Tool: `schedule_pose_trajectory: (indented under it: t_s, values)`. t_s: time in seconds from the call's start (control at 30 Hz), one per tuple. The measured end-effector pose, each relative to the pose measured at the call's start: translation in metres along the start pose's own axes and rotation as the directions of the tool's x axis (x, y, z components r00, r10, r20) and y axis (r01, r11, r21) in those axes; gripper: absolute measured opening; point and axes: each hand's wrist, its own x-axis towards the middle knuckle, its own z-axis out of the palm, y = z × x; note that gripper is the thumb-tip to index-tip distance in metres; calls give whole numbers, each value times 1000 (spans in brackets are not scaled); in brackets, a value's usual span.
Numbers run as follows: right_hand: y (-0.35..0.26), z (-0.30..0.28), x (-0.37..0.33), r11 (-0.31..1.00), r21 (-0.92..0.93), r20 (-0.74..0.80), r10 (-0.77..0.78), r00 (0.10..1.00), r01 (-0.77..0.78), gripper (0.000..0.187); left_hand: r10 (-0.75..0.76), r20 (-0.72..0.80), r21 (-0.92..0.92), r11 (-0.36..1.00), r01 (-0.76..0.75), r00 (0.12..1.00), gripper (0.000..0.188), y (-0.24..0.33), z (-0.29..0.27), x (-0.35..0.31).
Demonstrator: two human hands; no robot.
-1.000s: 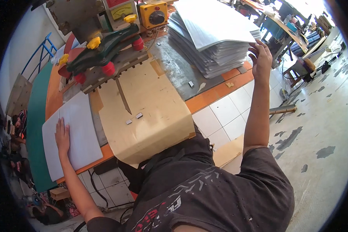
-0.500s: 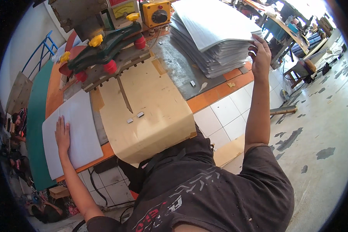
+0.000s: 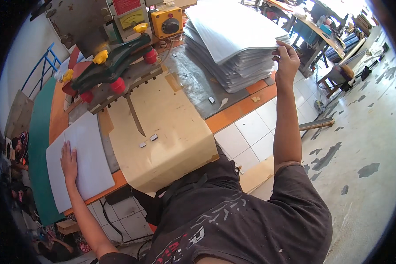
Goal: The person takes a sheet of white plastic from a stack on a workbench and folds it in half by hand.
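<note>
My left hand (image 3: 68, 163) lies flat, fingers stretched, on white sheets (image 3: 90, 149) at the left of the work table. On the right, my right hand (image 3: 287, 65) pinches the near right corner of the top sheet (image 3: 233, 31) of a tall white stack (image 3: 237, 72). Between my hands a tan sheet (image 3: 163, 119) covers the table and curves down over its front edge. Two small blocks (image 3: 154, 137) rest on it, close to the tip of a narrow metal bar (image 3: 135, 115). That bar reaches out from beneath the press machine (image 3: 112, 66).
The press carries yellow wing knobs (image 3: 100, 56) and red round nuts (image 3: 118, 85). Behind it stands a yellow control box (image 3: 166, 24) with a black dial. A green board (image 3: 39, 163) runs along the left. Other people (image 3: 20, 145) sit at the far left.
The view has shifted slightly, so the table scene sits a little lower and farther left. My left hand stays flat on the sheets, and my right hand still pinches the stack's corner.
</note>
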Motion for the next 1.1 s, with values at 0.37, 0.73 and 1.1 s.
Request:
schedule_pose_trajectory:
  t_s: [0.37,0.73,1.1]
  values:
    - [-21,-34,-16,987,148,-212,-23,977,55,17,-18,14,5,1000,18,1000,59,4,-5,-6]
    - [-17,-30,-42,993,-51,35,-103,994,105,29,-2,-9,-22,1000,2,1000,58,-1,-5,-6]
    - [-39,-32,-55,818,-464,76,-347,935,341,21,-75,-424,-643,727,-241,903,36,132,-118,-50]
